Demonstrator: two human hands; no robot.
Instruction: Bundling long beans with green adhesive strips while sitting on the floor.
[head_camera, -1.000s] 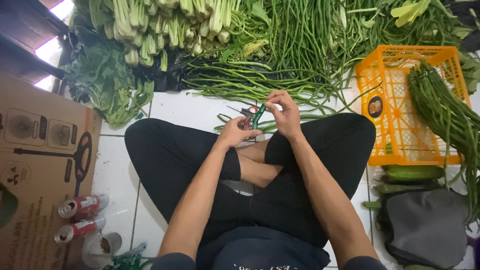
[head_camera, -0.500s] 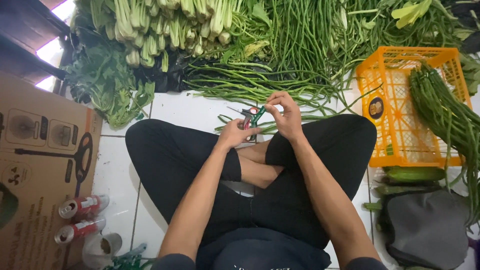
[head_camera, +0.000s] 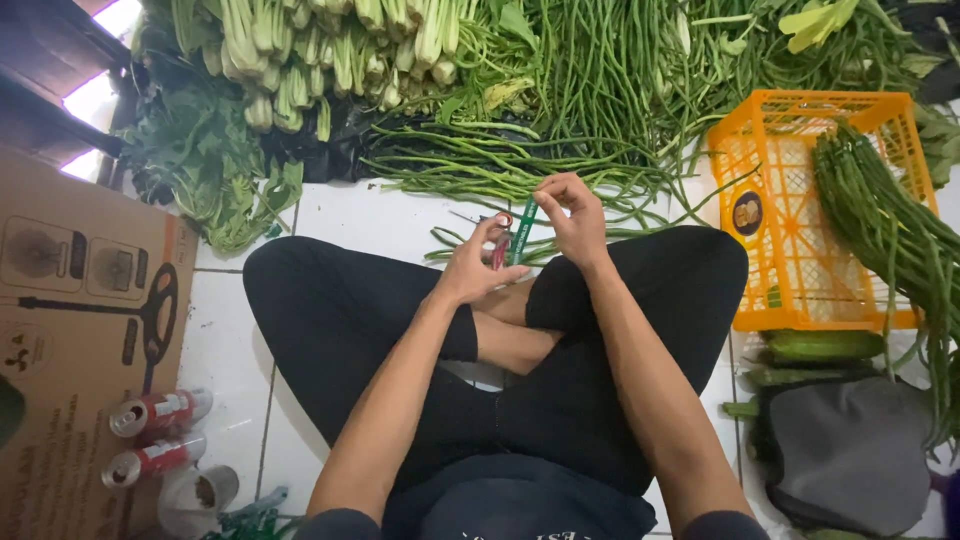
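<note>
Orange crate (head_camera: 800, 290), green long beans (head_camera: 500, 170), red scissors (head_camera: 500, 248), green tape strip (head_camera: 524, 225), black trousers (head_camera: 340, 310).

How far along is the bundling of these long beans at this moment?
Looks done: a batch of long beans lies across the orange crate. In hand: the right hand holds a green strip; the left hand holds red-handled scissors. Left: loose beans on the floor.

- White tiled floor (head_camera: 360, 215) is lying underfoot, grey grout lines running across it.
- Daylight is coming through an opening (head_camera: 95, 100) at the upper left.
- Dark wooden boards (head_camera: 50, 50) are framing that light.
</note>
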